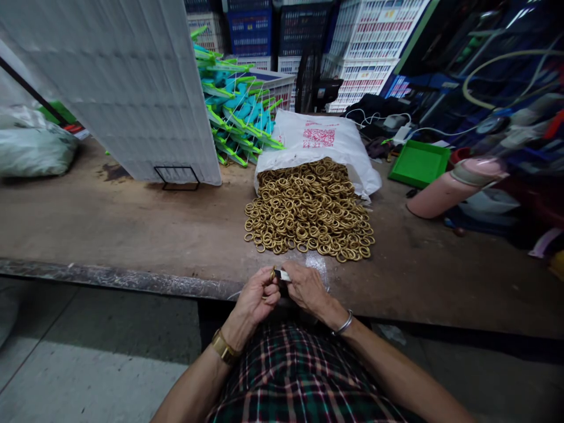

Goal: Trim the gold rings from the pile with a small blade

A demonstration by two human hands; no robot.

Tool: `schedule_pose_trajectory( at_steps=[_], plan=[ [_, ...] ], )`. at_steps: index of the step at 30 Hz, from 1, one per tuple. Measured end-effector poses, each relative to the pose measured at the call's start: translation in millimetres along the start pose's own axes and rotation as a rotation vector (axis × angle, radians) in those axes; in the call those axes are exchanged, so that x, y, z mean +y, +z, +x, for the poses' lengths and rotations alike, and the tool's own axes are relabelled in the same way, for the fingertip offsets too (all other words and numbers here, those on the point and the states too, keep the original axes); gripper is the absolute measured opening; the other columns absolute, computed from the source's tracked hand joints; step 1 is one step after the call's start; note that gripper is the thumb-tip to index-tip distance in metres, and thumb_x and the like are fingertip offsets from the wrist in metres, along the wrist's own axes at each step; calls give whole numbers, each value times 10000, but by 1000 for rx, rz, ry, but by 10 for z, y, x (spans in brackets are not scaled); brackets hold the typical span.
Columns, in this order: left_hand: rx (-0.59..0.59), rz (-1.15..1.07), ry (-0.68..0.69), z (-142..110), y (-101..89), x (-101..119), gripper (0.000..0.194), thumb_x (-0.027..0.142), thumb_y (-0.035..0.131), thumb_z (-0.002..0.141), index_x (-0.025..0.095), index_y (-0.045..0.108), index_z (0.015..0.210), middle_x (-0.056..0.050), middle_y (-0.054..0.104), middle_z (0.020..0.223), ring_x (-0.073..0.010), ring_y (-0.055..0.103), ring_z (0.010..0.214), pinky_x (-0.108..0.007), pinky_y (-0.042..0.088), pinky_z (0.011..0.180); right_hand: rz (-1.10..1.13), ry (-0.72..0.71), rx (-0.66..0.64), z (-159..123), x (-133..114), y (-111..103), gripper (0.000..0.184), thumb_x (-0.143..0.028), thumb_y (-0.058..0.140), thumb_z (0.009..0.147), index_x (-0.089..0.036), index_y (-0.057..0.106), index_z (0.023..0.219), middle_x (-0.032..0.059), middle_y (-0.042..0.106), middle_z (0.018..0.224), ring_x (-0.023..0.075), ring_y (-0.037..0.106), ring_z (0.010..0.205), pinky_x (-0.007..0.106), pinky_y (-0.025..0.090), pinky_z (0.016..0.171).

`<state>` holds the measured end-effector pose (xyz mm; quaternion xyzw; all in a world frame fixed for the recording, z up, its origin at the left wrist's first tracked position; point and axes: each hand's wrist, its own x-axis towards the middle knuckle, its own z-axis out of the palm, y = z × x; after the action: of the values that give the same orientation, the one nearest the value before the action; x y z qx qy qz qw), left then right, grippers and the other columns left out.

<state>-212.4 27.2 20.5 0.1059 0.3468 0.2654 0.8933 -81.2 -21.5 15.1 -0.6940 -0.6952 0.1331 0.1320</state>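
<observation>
Green, black and red checked cloth [295, 376] fills the bottom centre of the frame, and on either side of it come the forearms, a gold-toned watch [225, 346] on one wrist, a silvery bangle [345, 323] on the other. Now the hands, just below centre, close together at the table's front edge! The left hand [259, 294] has its fingers curled, thumb and fingertips pinching a brass-coloured ring [272, 274]. Right beside it, the right hand [308, 286] grips a small black-and-white piece [282, 275], its dark end up against the ring; whether they touch is too small to tell.

Beyond them on the brown table [132, 229], dead centre, a great heap of rings [312, 214] spills from the mouth of a white bag [343, 138] with red print. Over to the right of the frame, a pink bottle [447, 192] leans beside a green tray [418, 164]. Upper left, a tall white panel [167, 100] stands upright, green and teal plastic pieces [240, 108] bunched behind it. Farthest off, along the top, stacked crates [251, 29]!
</observation>
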Motion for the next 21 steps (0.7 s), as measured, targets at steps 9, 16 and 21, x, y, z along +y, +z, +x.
schedule_pose_trajectory(
  at_steps=[9,16,21],
  plan=[
    [18,122,42,-53,13,15,262,128,678,621,150,440,729,83,425,520,25,211,328,-111,109,315,-50,43,-139,35,-58,-54,296,-62,396,718,-147,559,950,69,640,784,163,557,680,262,279,576],
    [-119,154,67,-208,132,10,251,180,669,654,176,444,764,78,442,530,6,214,350,-113,146,329,-109,201,28,214,242,25,200,-126,383,791,-151,544,907,78,638,756,165,556,635,263,266,545],
    [-101,70,35,-128,-33,7,249,129,594,681,176,511,911,58,499,557,-9,287,344,-128,217,351,25,52,209,335,309,108,252,-99,407,759,-163,501,984,61,635,878,162,576,772,234,328,623]
  ],
)
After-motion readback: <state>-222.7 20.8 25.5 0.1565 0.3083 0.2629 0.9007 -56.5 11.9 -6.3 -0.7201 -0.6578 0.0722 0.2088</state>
